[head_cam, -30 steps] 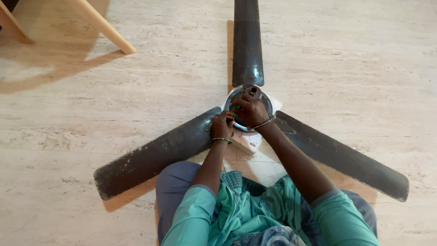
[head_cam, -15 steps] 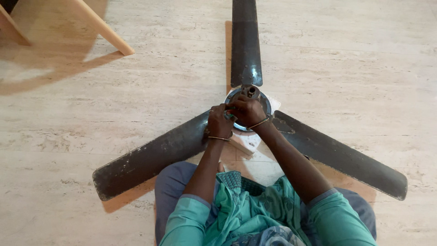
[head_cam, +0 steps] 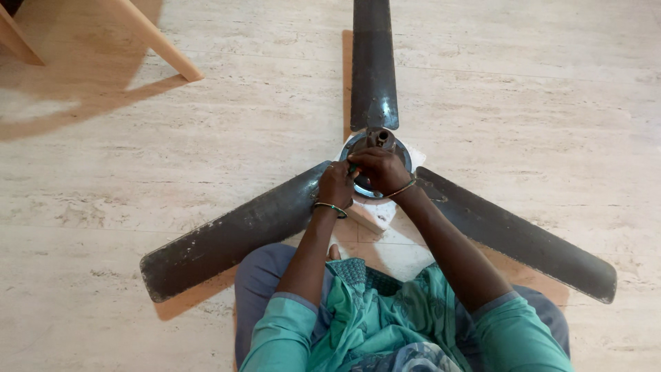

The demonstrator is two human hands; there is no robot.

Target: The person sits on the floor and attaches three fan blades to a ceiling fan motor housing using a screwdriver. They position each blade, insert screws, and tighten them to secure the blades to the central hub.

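pale stone floor [head_cam: 138, 172]: streaked beige tiles run across the whole view, sunlit, with soft shadows at the upper left.
wooden leg [head_cam: 155, 38]: light-coloured, slanting down from the top left edge, its foot on the floor; a second wooden piece [head_cam: 17, 38] shows at the left edge.
left blade [head_cam: 234, 234]: dark, dusty, scuffed at the edges, lying flat and pointing down-left from the hub.
left hand [head_cam: 336, 184]: fingers curled in, knuckles up, resting at the root of the left blade and against the hub's near-left rim; a green bangle sits at the wrist. what the fingers pinch is hidden, so i cannot tell.
ceiling fan hub [head_cam: 375, 148]: round, metal-rimmed, lying on the floor just ahead of the person's knees, on a white sheet [head_cam: 375, 215]; a short stub stands at its top.
top blade [head_cam: 373, 62]: dark, running straight up and out of view.
right hand [head_cam: 379, 171]: lies on the hub, fingers bent and closed over its middle, touching the left hand; a thin bangle at the wrist. the grasped part is covered by the fingers.
right blade [head_cam: 523, 238]: dark, flat, pointing down-right.
teal sleeves [head_cam: 516, 337]: both forearms reach forward from them.
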